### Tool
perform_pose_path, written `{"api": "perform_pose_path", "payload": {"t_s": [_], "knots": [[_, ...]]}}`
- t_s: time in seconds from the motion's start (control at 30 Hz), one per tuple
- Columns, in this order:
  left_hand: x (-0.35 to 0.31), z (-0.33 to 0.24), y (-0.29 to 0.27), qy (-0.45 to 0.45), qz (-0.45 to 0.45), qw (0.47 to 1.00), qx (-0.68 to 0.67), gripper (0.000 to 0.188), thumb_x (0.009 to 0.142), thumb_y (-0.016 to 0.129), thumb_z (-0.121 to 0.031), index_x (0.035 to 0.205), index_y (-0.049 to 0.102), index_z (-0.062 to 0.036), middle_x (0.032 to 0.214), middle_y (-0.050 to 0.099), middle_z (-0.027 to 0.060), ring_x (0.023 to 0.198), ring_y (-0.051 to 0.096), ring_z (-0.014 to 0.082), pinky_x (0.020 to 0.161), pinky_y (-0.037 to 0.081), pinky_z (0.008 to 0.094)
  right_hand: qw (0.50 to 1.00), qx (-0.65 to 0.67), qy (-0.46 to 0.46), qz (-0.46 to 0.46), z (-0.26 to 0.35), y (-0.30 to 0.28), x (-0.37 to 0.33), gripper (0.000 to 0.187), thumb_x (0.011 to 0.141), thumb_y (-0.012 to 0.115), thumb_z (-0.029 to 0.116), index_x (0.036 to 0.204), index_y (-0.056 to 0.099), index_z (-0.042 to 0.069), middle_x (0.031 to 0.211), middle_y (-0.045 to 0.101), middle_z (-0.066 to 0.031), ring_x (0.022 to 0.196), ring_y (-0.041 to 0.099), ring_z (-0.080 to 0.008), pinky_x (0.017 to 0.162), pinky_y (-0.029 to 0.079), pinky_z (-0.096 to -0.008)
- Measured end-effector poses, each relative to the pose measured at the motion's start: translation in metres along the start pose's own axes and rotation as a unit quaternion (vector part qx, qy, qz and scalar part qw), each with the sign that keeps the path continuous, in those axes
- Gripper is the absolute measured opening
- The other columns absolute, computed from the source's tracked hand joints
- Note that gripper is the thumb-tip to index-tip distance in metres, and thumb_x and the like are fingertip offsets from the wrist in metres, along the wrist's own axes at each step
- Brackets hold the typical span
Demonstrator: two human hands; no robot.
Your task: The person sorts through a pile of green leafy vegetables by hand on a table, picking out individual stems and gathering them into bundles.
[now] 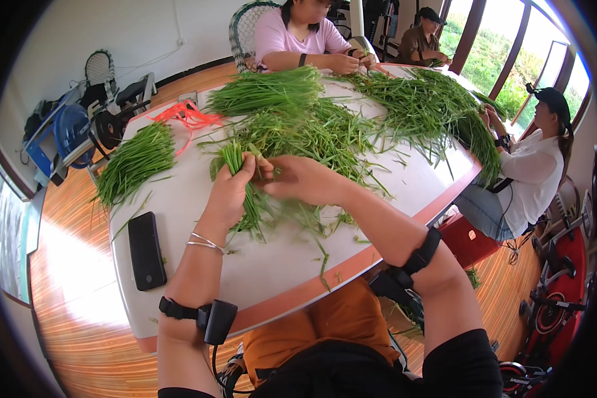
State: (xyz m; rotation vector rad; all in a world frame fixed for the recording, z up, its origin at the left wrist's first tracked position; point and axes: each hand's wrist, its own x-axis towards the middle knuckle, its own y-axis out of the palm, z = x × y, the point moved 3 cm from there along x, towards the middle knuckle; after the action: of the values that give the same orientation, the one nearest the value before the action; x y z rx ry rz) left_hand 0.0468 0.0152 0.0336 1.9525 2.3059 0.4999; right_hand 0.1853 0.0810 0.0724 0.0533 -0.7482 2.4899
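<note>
My left hand (235,182) is closed around a small bunch of garlic chives (252,205), with the stem ends up by the thumb and the leaves hanging down over the table. Close beside it, my right hand (302,178) has its fingers curled in against the top of the bunch. Slight blur hides what its fingertips pinch. Beyond both hands spreads a loose heap of chives (318,136). Behind that heap sits a neater stack of chives (265,89), and another tidy bundle (136,159) lies at the table's left side.
Red plastic ties (189,116) lie between the tidy piles. A black phone (146,251) rests near the left edge of the white table (285,262). Another large chive heap (418,109) covers the right side. Three people sit around the table; a red box (467,239) stands below at right.
</note>
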Motion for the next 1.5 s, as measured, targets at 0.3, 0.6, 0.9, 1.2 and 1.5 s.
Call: {"api": "perform_pose_path", "payload": {"t_s": [0.3,0.6,0.9,1.2,1.5], "knots": [[0.002,-0.005,-0.008,-0.02,-0.061,0.997,-0.045,0.034,0.095,0.041,-0.028,0.114,0.053,-0.0021,0.089,0.057,0.0039,0.075,0.052,0.0115,0.061,0.044,0.0253,0.98,-0.008,0.157,-0.123,-0.05,-0.114,-0.05,0.023,0.089,0.054,0.019,0.1,0.061,0.001,0.069,0.058,-0.0023,0.062,0.053,-0.0091,0.062,0.045,-0.0227],[0.001,-0.004,-0.021,-0.019,-0.039,0.998,-0.042,0.032,0.096,0.041,-0.027,0.107,0.053,0.0009,0.061,0.04,-0.0056,0.044,0.031,0.0029,0.038,0.023,0.0174,0.91,-0.405,0.022,-0.09,-0.039,-0.027,-0.055,0.017,0.072,0.065,0.021,0.077,0.065,0.006,0.077,0.06,-0.0112,0.077,0.056,-0.0299,0.069,0.045,-0.0404],[-0.001,-0.003,-0.004,-0.02,0.006,0.998,0.054,0.038,0.096,0.038,-0.031,0.097,0.055,0.0024,0.052,0.035,-0.0064,0.042,0.03,0.0026,0.038,0.024,0.0189,0.976,-0.161,0.08,-0.12,-0.011,-0.054,-0.038,0.015,0.083,0.058,0.018,0.086,0.06,0.003,0.076,0.06,-0.0058,0.069,0.057,-0.0152,0.064,0.046,-0.0302],[-0.011,0.002,0.025,-0.043,0.151,0.986,0.054,0.043,0.096,0.036,-0.033,0.124,0.048,-0.002,0.081,0.058,0.0063,0.075,0.053,0.0134,0.071,0.042,0.0265,0.977,0.165,0.079,-0.111,-0.017,-0.021,-0.039,0.016,0.089,0.055,0.015,0.095,0.056,0.0,0.079,0.06,-0.0014,0.068,0.057,-0.0075,0.059,0.045,-0.0205],[-0.007,0.002,0.019,0.011,0.123,0.976,-0.177,0.027,0.095,0.04,-0.03,0.094,0.051,-0.0055,0.069,0.049,0.0018,0.075,0.054,0.0175,0.082,0.045,0.0358,0.984,0.131,0.122,-0.018,-0.031,0.014,-0.053,0.02,0.082,0.059,0.014,0.092,0.06,-0.004,0.075,0.063,-0.0061,0.068,0.058,-0.0113,0.062,0.046,-0.0263]]}}
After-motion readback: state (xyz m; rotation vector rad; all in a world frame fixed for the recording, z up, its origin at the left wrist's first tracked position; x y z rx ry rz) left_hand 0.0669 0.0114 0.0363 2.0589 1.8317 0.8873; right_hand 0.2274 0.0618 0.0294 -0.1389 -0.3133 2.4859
